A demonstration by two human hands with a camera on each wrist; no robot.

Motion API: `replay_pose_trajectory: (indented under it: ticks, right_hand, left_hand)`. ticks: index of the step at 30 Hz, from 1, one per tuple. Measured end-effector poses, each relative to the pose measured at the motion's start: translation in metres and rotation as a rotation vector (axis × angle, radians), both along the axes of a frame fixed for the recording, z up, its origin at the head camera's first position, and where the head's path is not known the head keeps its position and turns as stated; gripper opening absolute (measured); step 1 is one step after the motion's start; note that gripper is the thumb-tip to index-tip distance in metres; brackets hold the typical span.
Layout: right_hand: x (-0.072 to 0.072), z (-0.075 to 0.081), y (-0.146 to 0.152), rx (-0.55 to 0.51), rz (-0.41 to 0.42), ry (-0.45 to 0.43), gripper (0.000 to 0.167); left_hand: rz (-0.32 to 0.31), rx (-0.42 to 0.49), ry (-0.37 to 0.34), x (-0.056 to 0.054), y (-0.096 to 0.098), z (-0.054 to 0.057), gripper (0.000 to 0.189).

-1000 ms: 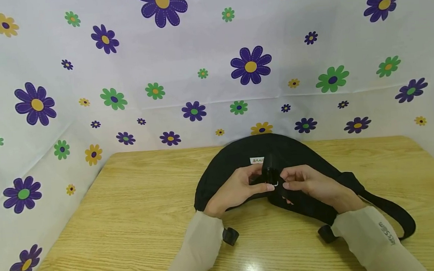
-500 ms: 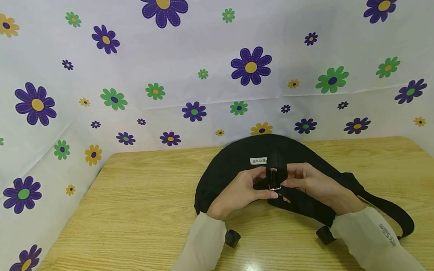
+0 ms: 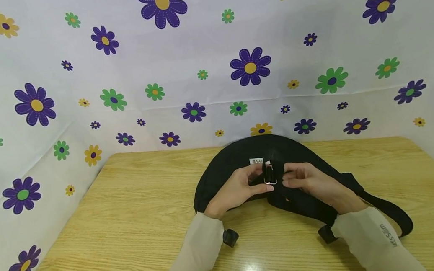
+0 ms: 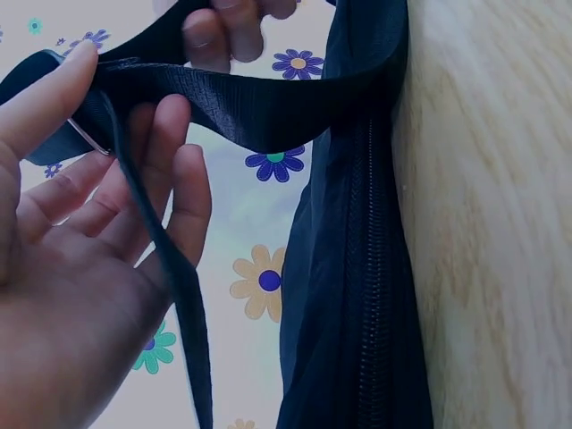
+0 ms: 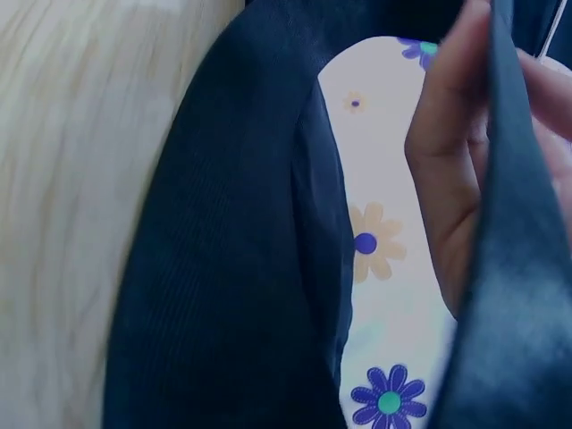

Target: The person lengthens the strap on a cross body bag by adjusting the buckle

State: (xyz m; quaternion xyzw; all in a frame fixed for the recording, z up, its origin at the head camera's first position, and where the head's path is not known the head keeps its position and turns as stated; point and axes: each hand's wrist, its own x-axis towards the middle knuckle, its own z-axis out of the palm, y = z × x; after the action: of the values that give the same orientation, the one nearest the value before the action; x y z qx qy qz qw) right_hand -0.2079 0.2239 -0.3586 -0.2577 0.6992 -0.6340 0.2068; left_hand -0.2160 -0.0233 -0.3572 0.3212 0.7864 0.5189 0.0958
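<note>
A black crescent-shaped bag (image 3: 216,175) with a white label (image 3: 255,161) lies on the table. In front of it, my left hand (image 3: 236,189) pinches a silver-rimmed strap buckle (image 3: 270,183) between thumb and fingers. Black webbing strap (image 4: 259,112) passes through the buckle, and a length of it hangs down past the left palm in the left wrist view. My right hand (image 3: 312,183) pinches the strap just right of the buckle, its fingertips partly hidden by the webbing. Along the bag's side runs a zipper (image 4: 371,268).
A wooden table (image 3: 131,208) carries the bag near its back edge. Part of the strap (image 3: 398,215) loops out on the right, beyond the right forearm. Behind stands a white flower-printed cloth (image 3: 196,49).
The hands came together around the buckle, then drew slightly apart. The buckle shifted right and back left, and its metal frame now faces the head camera more. The bag stays in place.
</note>
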Motion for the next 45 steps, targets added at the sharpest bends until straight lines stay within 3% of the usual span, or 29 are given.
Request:
replay_pose_trajectory:
  ticks: [8, 14, 21, 31, 35, 38, 45]
  right_hand:
    - [0.0, 0.001, -0.004, -0.04, -0.047, 0.069, 0.013]
    - [0.001, 0.002, -0.004, -0.054, -0.064, 0.067, 0.014]
    - [0.004, 0.01, -0.007, 0.008, -0.124, 0.051, 0.029]
    - [0.009, 0.011, -0.02, 0.06, -0.128, 0.243, 0.044]
    - [0.01, 0.011, -0.023, 0.07, -0.171, 0.302, 0.039]
    - [0.011, 0.011, -0.022, 0.079, -0.188, 0.302, 0.035]
    - [0.013, 0.012, -0.023, 0.093, -0.2, 0.247, 0.044]
  left_hand:
    - [-0.037, -0.05, 0.03, 0.0, 0.002, -0.001, 0.036]
    - [0.007, -0.074, 0.051, -0.003, 0.002, -0.004, 0.028]
    - [0.052, -0.003, 0.028, -0.002, 0.003, -0.004, 0.029]
    - [0.038, -0.006, 0.019, -0.001, 0.005, -0.004, 0.034]
    - [0.012, -0.002, 0.01, -0.001, 0.005, -0.005, 0.034]
    - [0.007, -0.012, 0.016, 0.0, 0.005, -0.005, 0.033]
    - [0.028, -0.022, 0.044, 0.003, 0.004, -0.003, 0.032]
